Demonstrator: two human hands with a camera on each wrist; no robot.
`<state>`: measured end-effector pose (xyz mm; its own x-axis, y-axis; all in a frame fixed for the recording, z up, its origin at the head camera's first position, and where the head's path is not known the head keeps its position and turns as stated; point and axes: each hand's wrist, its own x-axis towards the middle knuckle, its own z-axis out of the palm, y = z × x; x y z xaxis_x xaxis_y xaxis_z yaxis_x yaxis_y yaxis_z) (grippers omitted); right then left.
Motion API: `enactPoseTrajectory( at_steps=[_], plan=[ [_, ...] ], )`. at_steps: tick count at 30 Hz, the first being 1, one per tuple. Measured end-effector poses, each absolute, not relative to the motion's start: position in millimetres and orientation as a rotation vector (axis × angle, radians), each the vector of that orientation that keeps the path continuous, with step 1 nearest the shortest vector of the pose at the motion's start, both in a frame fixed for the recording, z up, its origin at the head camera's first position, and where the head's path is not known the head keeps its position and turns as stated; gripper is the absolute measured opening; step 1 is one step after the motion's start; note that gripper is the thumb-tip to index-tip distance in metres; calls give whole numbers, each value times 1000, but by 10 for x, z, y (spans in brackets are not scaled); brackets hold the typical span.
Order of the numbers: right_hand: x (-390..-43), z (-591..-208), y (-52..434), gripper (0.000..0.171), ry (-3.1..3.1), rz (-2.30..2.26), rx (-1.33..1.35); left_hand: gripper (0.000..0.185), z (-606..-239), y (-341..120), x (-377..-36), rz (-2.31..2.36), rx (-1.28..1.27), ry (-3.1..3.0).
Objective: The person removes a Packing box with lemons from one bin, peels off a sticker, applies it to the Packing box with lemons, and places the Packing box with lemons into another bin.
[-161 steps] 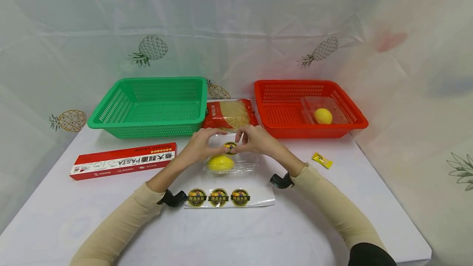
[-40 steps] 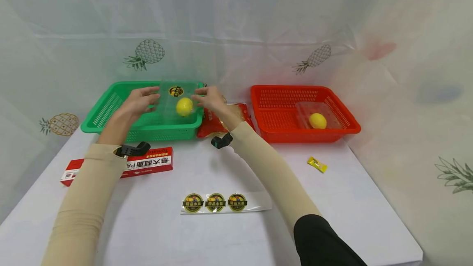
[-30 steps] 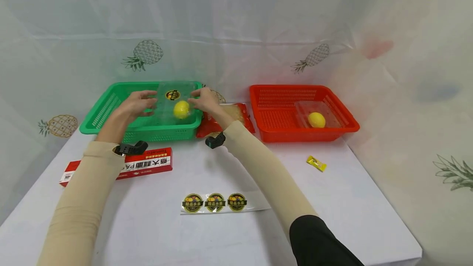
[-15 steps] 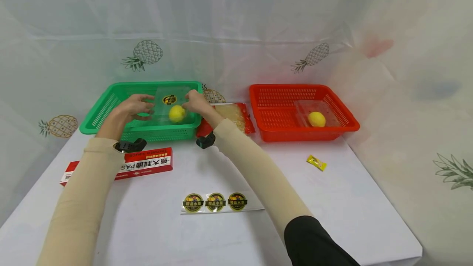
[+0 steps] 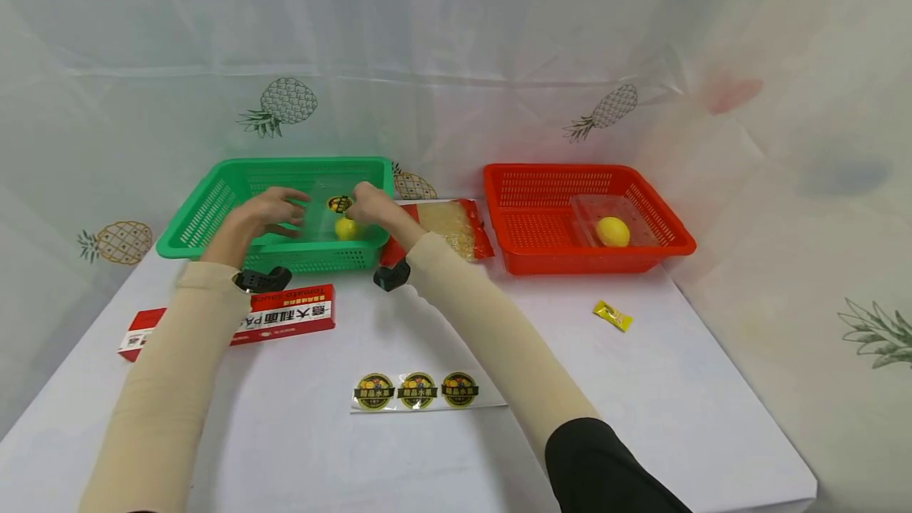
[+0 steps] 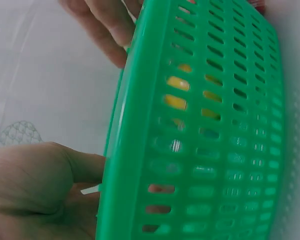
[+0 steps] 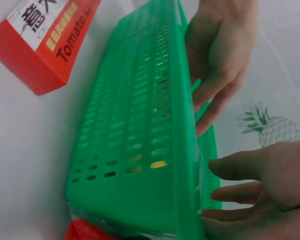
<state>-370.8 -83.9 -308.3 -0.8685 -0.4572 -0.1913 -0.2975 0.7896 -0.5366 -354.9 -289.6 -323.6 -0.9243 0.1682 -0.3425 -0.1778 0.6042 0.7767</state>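
A clear plastic box (image 5: 322, 224) with a yellow lemon (image 5: 346, 229) inside and a round fruit sticker (image 5: 340, 203) on its lid lies low in the right part of the green basket (image 5: 214, 208). My left hand (image 5: 267, 212) is at the box's left side, fingers loosely extended. My right hand (image 5: 370, 206) reaches over the basket's right end, by the box's right side. In the right wrist view, the right hand (image 7: 270, 185) has its fingers apart and nearly straight at the rim. Basket walls hide the fingertips in the left wrist view.
A red basket (image 5: 530, 264) stands right, with another boxed lemon (image 5: 613, 232). Between the baskets lies a red-ended pasta bag (image 5: 449, 224). A pasta box (image 5: 292, 313), a strip with three stickers (image 5: 416, 392) and a small yellow packet (image 5: 613, 316) lie in front.
The clear box, first on the table while both hands worked at its sticker, was carried left over the green basket and has come down into it. My hands moved down with it.
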Motion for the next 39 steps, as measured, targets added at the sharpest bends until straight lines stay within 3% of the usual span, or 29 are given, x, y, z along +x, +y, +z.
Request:
enactPoseTrajectory(
  at_steps=[9, 21, 29, 39],
  plan=[
    [-3649, -3062, -796, 54, 2644, -813, -548, 57, -3257, -2813, -3561, 1176, -20, 2473],
    [-3576, -2803, -327, 58, 2632, -865, -762, 73, -3180, -2745, -3513, 1052, -12, 2578],
    [-3471, -2769, 132, 57, 2574, -912, -941, 66, -2988, -2467, -3441, 636, 209, 2871],
    [-3271, -2733, 788, 54, 2547, -997, -918, 57, -2871, -1969, -3352, 604, 443, 2945]
  ],
)
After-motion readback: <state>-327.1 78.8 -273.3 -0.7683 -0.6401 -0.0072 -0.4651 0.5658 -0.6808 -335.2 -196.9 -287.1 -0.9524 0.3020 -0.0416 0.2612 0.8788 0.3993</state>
